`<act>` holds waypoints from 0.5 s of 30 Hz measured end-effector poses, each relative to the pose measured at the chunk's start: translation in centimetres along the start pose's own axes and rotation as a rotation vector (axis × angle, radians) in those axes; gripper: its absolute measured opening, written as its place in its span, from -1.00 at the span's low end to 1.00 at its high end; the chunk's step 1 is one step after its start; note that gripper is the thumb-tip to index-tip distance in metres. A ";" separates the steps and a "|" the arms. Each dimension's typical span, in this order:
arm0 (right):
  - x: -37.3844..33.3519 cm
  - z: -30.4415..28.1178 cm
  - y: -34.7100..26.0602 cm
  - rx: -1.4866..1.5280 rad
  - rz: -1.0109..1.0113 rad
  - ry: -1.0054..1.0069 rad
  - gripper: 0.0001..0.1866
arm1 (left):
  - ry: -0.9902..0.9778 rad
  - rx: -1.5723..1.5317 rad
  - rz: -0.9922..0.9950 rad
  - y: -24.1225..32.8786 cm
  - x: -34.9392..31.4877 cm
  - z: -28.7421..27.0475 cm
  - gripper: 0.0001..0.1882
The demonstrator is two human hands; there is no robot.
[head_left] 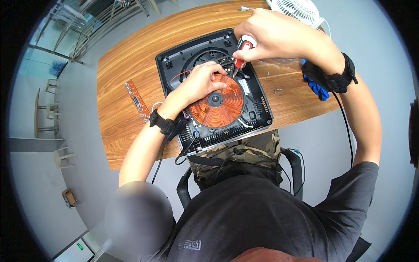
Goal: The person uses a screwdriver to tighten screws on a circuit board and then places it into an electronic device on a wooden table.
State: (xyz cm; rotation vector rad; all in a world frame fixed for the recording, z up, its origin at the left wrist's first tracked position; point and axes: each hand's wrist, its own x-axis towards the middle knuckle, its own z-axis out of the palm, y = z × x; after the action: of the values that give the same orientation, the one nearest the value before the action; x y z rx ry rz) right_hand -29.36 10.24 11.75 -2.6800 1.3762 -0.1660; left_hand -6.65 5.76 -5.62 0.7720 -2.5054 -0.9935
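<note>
An opened induction cooker base (pixel 168 65), a black plastic shell with its inside showing, lies on the table. A round copper coil (pixel 227 107) sits in its near half. My left hand (pixel 201 83) rests at the coil's upper left, thumb and index finger apart and touching the coil. In my right hand (pixel 266 37) is a red, white and black screwdriver (pixel 245 48), held steeply tilted. Its tip points down at the coil's upper right rim; exact contact is too small to tell. A dark fan opening (pixel 205 54) shows beyond my left hand.
An orange strip-shaped circuit board (pixel 137 100) lies to the left on the wooden table (pixel 124 139). Several small screws (pixel 278 91) are right of the base. A white fan (pixel 297 11) and blue cloth-like item (pixel 316 89) lie farther right. Black cables hang from both wrist straps.
</note>
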 end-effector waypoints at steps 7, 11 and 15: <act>0.1 0.0 -0.2 -0.015 0.009 -0.001 -0.56 | 0.001 -0.008 -0.006 0.2 0.0 0.0 -0.62; 0.2 -0.1 -0.1 -0.018 0.000 -0.013 -0.56 | 0.005 0.005 0.004 0.2 0.0 0.0 -0.62; 0.2 -0.1 -0.1 -0.019 -0.011 -0.011 -0.55 | 0.022 -0.013 0.011 -0.2 -0.1 0.3 -0.62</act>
State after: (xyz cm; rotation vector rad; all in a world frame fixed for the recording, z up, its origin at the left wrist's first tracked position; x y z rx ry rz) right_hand -29.16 10.10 11.83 -2.7005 1.3670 -0.1392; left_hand -6.64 5.91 -5.99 0.7609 -2.4798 -0.9912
